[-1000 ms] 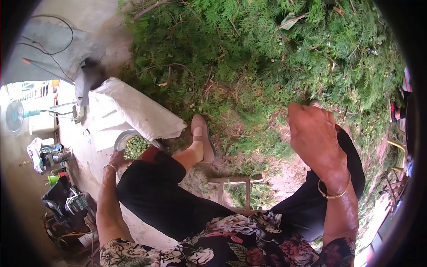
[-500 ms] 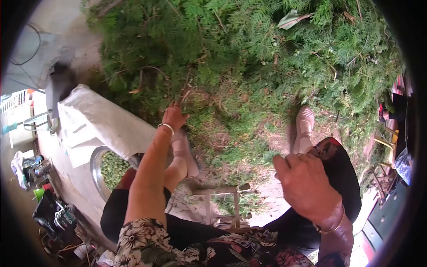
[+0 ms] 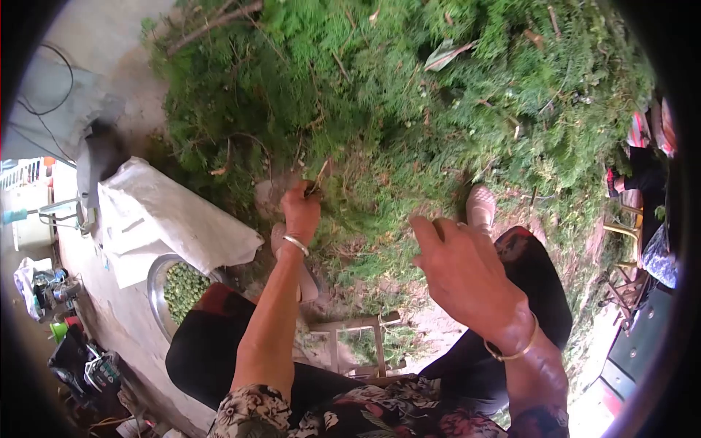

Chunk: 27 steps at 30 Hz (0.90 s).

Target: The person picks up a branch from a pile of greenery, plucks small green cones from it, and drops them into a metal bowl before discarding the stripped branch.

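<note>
A big heap of green leafy branches (image 3: 409, 95) lies on the ground in front of me. My left hand (image 3: 302, 207), with a metal bangle on the wrist, is closed on a thin brown twig (image 3: 320, 175) at the near edge of the heap. My right hand (image 3: 460, 274), with a gold bangle, hovers above my right knee with the fingers loosely curled; I cannot see anything in it. A metal bowl (image 3: 158, 271) of small green fruits (image 3: 182, 286) sits on the ground by my left knee.
A white sack (image 3: 164, 212) lies beside the bowl. My feet in pink shoes (image 3: 478, 204) rest at the heap's edge. A small wooden stool frame (image 3: 354, 343) stands between my legs. Clutter lines the left side, and a chair (image 3: 628, 233) stands at right.
My left hand left the bowl, reached forward into the branches and closed on a twig. My right hand dropped from the heap toward my knee and shifted left.
</note>
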### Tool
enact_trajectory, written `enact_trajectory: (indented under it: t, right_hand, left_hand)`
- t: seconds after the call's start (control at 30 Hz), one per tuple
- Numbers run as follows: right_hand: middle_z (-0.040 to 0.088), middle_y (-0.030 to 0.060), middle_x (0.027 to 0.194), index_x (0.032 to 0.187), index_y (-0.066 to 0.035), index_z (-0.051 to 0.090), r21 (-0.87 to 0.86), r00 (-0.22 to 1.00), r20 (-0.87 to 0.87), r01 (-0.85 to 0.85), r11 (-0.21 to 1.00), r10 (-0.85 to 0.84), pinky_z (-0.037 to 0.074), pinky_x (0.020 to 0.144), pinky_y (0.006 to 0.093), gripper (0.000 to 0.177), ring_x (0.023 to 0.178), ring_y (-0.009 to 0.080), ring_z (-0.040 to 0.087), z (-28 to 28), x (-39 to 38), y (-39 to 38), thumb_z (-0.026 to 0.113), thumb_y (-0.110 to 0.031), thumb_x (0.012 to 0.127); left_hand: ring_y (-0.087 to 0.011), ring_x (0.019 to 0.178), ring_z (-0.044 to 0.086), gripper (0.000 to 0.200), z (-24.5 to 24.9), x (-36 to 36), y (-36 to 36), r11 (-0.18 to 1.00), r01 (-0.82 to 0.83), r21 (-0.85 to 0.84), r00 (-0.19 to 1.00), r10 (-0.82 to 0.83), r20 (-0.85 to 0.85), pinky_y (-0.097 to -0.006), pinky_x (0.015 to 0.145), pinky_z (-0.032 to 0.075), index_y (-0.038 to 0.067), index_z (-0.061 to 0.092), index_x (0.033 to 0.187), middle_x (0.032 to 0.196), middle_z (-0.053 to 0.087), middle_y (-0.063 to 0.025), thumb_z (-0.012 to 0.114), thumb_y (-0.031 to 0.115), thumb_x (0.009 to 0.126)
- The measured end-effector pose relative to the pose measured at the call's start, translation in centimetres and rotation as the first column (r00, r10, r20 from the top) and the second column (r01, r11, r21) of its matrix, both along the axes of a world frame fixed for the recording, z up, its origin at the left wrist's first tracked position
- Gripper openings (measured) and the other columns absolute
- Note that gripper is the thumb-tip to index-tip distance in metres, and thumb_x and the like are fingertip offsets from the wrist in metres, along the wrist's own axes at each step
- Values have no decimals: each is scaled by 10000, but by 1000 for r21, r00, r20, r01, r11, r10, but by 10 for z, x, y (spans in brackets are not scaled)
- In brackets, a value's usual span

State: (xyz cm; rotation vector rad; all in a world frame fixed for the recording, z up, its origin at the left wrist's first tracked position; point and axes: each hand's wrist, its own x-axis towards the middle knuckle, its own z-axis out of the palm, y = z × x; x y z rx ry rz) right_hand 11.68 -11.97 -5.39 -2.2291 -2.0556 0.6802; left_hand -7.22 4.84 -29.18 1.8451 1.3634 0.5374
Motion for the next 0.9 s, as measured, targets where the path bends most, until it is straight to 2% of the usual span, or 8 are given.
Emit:
enact_trajectory:
  t: [0.17,0.27,0.33,0.37,0.5,0.67,0.77,0.9]
  right_hand:
    - [594,248,803,930,81,502,273,871,-416,396,877,-264,485,681,449,337,778,419,607,5,-1,20,680,-155,769]
    - [619,278,800,929,106,533,251,756,-559,547,799,-341,483,668,429,469,776,388,630,8,1,30,737,-276,750]
    - [641,217,770,892,91,584,175,460,-866,645,744,-195,483,624,390,413,680,261,630,6,3,34,722,-284,786]
    - [649,122,768,831,46,635,-159,100,-948,677,719,-304,472,588,327,327,657,141,581,11,1,34,719,-269,804]
    - [647,61,780,799,-6,663,-358,-266,-934,721,594,-240,467,604,271,151,694,118,576,15,1,33,701,-151,815]
    - [667,81,817,827,8,668,-352,-370,-925,751,558,-85,476,637,265,77,709,134,591,14,17,31,646,-65,838]
    - [666,88,849,901,20,671,-243,-288,-958,784,572,-13,496,710,299,101,772,160,609,10,20,29,626,-54,849]
    - [671,56,853,891,-10,684,-202,-254,-967,782,590,6,460,713,265,74,770,113,581,15,16,29,634,-23,838]
  left_hand:
    - [-201,693,604,236,143,46,-10,997,76,32,982,-80,171,-301,644,460,-37,615,923,739,622,-159,551,-34,696]
    - [-292,682,610,275,194,61,-27,841,245,482,920,-358,158,-346,651,480,-32,609,939,782,606,-171,554,-42,669]
    - [-353,684,585,355,234,64,-47,693,451,563,885,-430,-179,-398,631,489,-5,588,998,852,571,-177,565,-44,647]
    - [-342,681,575,406,246,60,-52,597,572,562,812,-508,-287,-407,603,489,13,554,1059,904,529,-163,573,-32,655]
    - [-314,727,588,458,263,59,-71,520,610,598,782,-516,-349,-375,605,501,-21,528,1106,977,513,-185,638,7,662]
    - [-190,830,625,416,289,68,-80,813,499,300,787,-570,235,-288,698,515,-65,530,1126,1057,582,-173,686,62,761]
    - [-104,770,608,229,286,66,-66,906,422,24,763,-369,530,-231,679,496,-47,606,1028,837,644,-64,636,-30,801]
    - [-111,722,598,261,275,67,-64,918,378,118,751,-378,542,-235,621,487,-20,611,1025,857,631,-80,675,-13,772]
